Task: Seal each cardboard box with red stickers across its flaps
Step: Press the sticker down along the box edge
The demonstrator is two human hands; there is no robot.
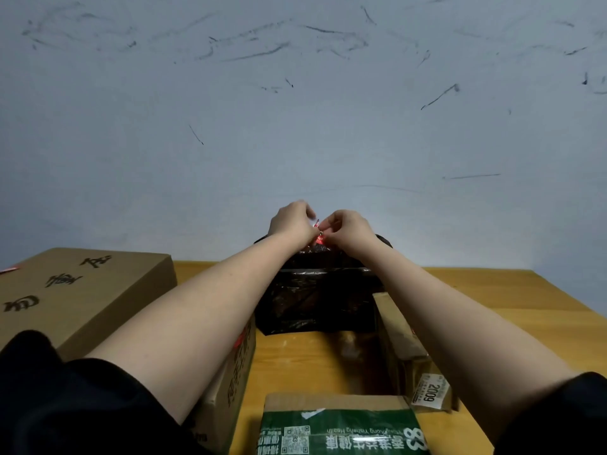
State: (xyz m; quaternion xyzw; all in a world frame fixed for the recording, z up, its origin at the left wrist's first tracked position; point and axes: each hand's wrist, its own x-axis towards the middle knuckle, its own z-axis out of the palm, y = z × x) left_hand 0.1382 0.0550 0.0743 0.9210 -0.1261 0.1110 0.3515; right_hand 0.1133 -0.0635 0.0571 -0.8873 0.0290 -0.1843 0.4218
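Up behind everything stands one big pale wall (295, 110), flat and scratched with dark marks. Next comes one wooden table (512, 297), smooth and yellow-brown. Four cardboard boxes sit on it: a wide brown box (82, 293) with dark writing at the left, a second box (230, 385) under the left arm, a box with a white label (414, 362) at the right, and a green printed box (341, 425) nearest. One black plastic bag (315, 300), shiny and crinkly, sits at the far middle. Two arms reach over it. The left hand (290, 220) and right hand (348, 226) both pinch one small red sticker (318, 232), held up above the bag.
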